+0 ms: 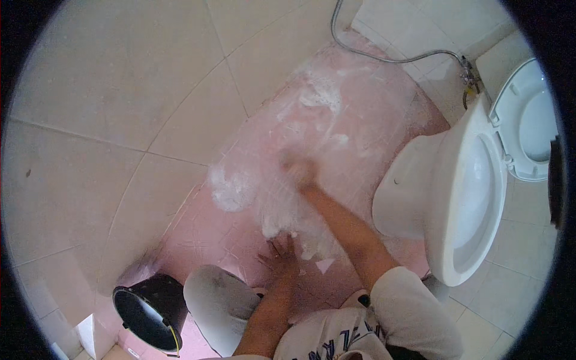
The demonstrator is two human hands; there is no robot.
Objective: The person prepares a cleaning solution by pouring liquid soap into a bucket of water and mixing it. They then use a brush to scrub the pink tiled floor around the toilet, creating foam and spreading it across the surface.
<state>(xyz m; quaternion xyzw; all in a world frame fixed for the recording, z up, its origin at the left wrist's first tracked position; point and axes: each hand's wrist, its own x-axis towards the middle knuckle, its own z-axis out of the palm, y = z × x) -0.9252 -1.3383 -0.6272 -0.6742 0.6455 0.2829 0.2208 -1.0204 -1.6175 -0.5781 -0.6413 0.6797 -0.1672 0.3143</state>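
My left hand [279, 257] rests on the pink floor [231, 231] with its fingers spread, at the near edge of a smeared white patch [279, 216]. My right hand [301, 172] is farther forward, low over the same floor, and smeared by motion. Whether its fingers close on anything cannot be made out. Around it the pink surface carries white streaks and thicker white clumps [231, 191], powdery or foamy. Another thick white clump [321, 95] lies farther off, toward the back wall. A small pale triangular piece [324, 264] lies right of my left hand.
A white toilet [408, 192] with its seat lid [534, 132] raised stands on the right. Behind it, a metal hose [396, 60] hangs from a wall valve [468, 75]. At lower left, a black bucket [171, 300] stands beside my knee. Beige tiled wall [120, 90] borders the left.
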